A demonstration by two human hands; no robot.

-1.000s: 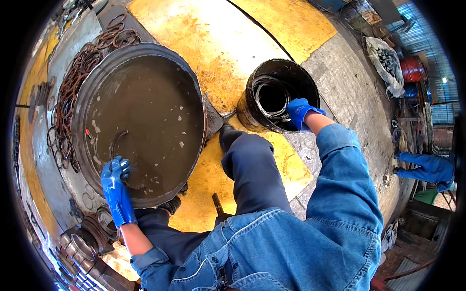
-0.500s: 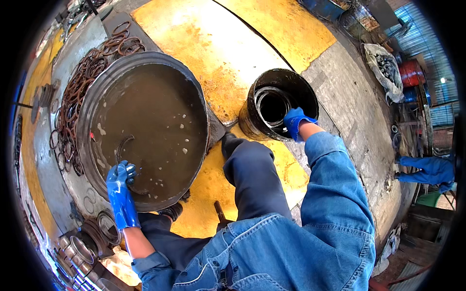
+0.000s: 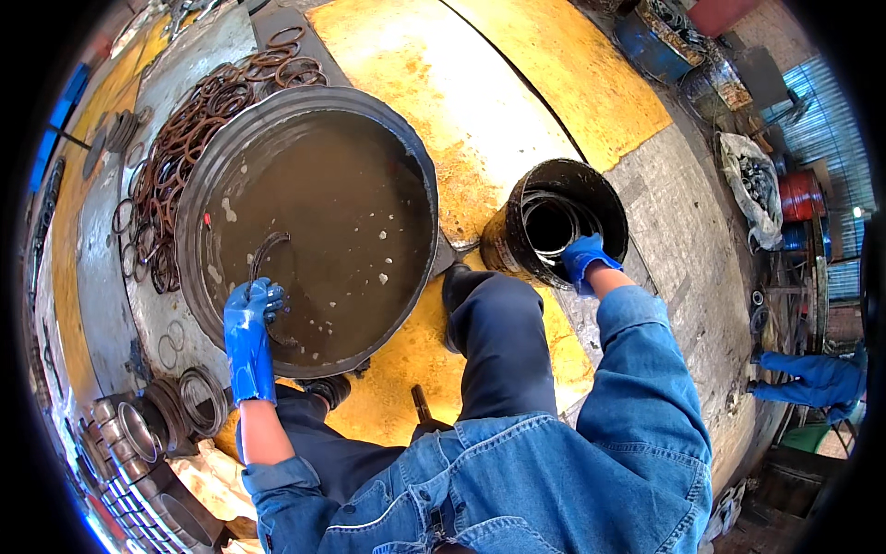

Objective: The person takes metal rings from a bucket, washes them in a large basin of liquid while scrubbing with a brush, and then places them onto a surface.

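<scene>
My left hand [image 3: 253,312], in a blue rubber glove, is closed on a dark ring [image 3: 269,246] at the near left side of a wide round tub [image 3: 420,152]. Murky brown liquid [image 3: 323,203] fills much of the tub. The ring's upper arc stands out past my fingers, and its lower part is partly hidden by the hand and liquid. My right hand [image 3: 588,262], also gloved in blue, reaches over the near right rim into a black bucket [image 3: 503,242]. Round rings [image 3: 551,222] lie inside the bucket beside this hand. Its fingertips are hidden, so any hold is unclear.
A heap of rusty rings [image 3: 185,152] lies left of the tub. Stacked metal rings [image 3: 203,399] stand at the lower left. Yellow plates [image 3: 461,102] cover part of the floor. At the right are a white sack [image 3: 749,180] and another person's blue-clad legs [image 3: 798,379].
The whole view has shifted, so the tub and bucket appear further right. My left hand still grips the ring, and my right hand stays at the bucket.
</scene>
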